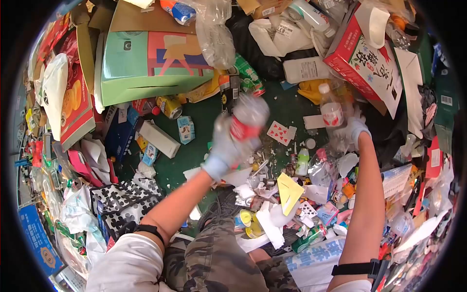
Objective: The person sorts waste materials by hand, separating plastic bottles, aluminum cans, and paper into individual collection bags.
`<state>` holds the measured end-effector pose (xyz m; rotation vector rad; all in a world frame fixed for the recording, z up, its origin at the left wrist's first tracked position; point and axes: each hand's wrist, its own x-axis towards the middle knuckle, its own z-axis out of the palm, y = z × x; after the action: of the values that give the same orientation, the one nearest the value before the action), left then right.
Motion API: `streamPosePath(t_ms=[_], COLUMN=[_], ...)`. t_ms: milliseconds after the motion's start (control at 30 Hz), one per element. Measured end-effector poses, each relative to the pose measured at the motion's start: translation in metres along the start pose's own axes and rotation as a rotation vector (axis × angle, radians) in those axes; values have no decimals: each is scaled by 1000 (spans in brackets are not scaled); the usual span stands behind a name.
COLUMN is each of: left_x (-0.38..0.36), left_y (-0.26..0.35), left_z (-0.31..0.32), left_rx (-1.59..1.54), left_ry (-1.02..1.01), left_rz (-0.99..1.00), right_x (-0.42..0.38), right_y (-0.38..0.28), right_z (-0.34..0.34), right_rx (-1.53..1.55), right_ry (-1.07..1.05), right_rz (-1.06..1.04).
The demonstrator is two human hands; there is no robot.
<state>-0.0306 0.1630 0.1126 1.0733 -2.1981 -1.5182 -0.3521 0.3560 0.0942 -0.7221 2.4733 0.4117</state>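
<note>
My left hand (224,148), in a pale glove and smeared by motion, is closed round a clear plastic bottle (249,117) with a red label. My right hand (357,127), also gloved, grips the lower side of another clear plastic bottle (332,108), which has a white cap and a red-and-white label. Its fingers are partly hidden behind clear plastic. Between the hands, playing cards (281,133) lie on the green floor. A small bottle with a green label (302,162) stands below them, near a clear bottle with a pink cap (321,165).
Mixed rubbish surrounds me. A large green box (151,68) stands at the upper left, a red-and-white carton (365,63) at the upper right. A white carton (159,139) and a clover-patterned bag (126,202) lie left. Yellow paper (290,193) rests on litter before my legs.
</note>
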Motion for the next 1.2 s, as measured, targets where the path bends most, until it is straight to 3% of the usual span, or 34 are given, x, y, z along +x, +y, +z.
streamPosePath(t_ms=[33,67,100,133,167,233,267,300,367,400,433,467,567,600,633,700,733,800,900,933,967,1033,1100,1200], left_x=[22,46,75,80,94,107,105,101,103,101,99,86,64,61,61,61,63,63,60,60,54,35,29,13], left_y=[-39,-45,-72,-48,-59,-77,-82,-87,-93,-96,-99,-82,-64,-72,-78,-82,-84,-76,-70,-79,-78,-80,-87,-30], left_z=[-3,-4,-3,0,11,33,43,51,55,51,51,46,28,31,35,39,41,29,29,33,38,31,20,6], left_rx=[231,-152,4,-364,-129,291,475,385,281,-57,-397,-1017,-1362,-1308,-1317,-938,-1023,-1179,-1181,-1054,-916,-1091,-1285,-1257], left_ry=[159,114,15,-123,-116,-82,-55,-110,-155,-236,-322,-424,-636,-701,-699,-684,-649,-616,-548,-660,-568,-461,-515,-602], left_rz=[63,-119,-100,-315,-289,-250,-236,-273,-293,-285,-267,-234,-368,-430,-431,-392,-295,-312,-420,-417,-300,-514,-504,-389], right_x=[-4,-8,-8,4,16,6,5,6,9,6,0,-7,-60,-69,-70,-76,-71,-55,-43,-38,-35,-53,-76,-114], right_y=[4,9,15,28,42,25,17,12,3,-1,-2,1,-4,-1,-3,-21,-27,-42,-84,-102,-119,-135,-134,-94], right_z=[4,9,17,28,38,29,27,26,37,37,40,41,37,52,67,63,61,53,48,67,87,95,98,57], right_rx=[-6,93,194,480,767,1187,1171,1175,828,647,519,783,1559,1644,1519,1611,1613,2016,1762,1800,1838,2142,2340,2241], right_ry=[0,-72,-143,-244,-362,-391,-278,-258,37,165,285,185,-192,-380,-361,-268,-263,-312,-485,-502,-514,-554,-534,-384], right_rz=[1,35,69,25,11,-92,-110,-110,-29,9,-88,-170,-379,-432,-413,-412,-408,-468,-436,-494,-545,-527,-484,-438])
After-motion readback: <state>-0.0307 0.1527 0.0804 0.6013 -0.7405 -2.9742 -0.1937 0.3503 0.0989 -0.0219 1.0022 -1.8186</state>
